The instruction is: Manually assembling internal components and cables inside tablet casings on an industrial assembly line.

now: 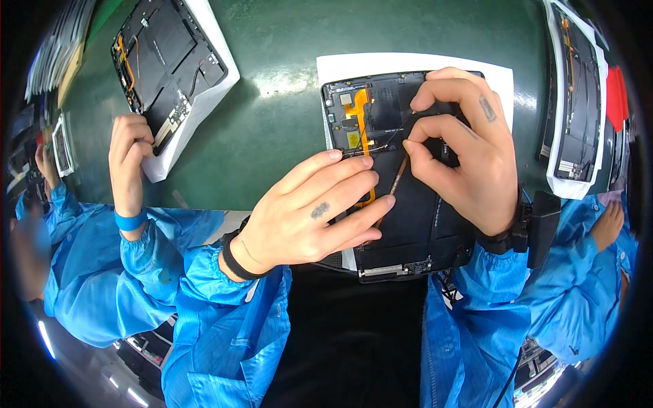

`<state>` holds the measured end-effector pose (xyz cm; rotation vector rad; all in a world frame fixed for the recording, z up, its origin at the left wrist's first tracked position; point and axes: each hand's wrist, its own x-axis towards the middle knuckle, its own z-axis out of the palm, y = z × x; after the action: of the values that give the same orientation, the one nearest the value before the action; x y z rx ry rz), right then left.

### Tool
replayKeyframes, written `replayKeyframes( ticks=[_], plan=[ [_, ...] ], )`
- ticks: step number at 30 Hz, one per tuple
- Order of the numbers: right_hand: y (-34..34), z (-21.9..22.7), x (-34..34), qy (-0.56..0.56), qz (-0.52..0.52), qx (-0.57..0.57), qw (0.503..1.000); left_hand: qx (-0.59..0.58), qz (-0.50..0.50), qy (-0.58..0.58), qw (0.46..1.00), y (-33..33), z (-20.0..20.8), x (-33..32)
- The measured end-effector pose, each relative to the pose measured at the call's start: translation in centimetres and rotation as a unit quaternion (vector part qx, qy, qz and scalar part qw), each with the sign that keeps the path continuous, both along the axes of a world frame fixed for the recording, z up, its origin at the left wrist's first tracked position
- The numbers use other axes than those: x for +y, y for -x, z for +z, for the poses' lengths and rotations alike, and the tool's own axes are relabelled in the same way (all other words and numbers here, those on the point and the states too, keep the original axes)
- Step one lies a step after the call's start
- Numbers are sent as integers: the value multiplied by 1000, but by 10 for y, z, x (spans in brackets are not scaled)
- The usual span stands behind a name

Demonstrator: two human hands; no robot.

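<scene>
An opened tablet housing, dark inside, lies in front of me on a white sheet. An orange flex cable runs down its left side, with thin wires beside it. My left hand rests across the housing's left edge with fingers stretched out; the fingertips touch the inside near the wires. My right hand is over the upper right part, thumb and index finger pinched at the upper end of a thin brown ribbon cable. That cable slants down toward my left fingertips, which partly hide it.
At the left, a co-worker's hand holds another opened tablet housing on a white sheet. A third housing lies at the right beside a red object. Another person's hand is at the far right. The table is green.
</scene>
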<state>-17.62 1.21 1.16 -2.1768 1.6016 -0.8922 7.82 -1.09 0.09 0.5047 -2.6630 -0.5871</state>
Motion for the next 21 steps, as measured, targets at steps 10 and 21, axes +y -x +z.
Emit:
replayKeyframes(
  ticks=[10,21],
  plan=[
    [1,1,0,-4,2,2,1000,-27,49,19,998,14,5,3],
    [-3,-1,-2,19,-8,14,1000,-16,57,-13,998,11,2,0]
  ],
)
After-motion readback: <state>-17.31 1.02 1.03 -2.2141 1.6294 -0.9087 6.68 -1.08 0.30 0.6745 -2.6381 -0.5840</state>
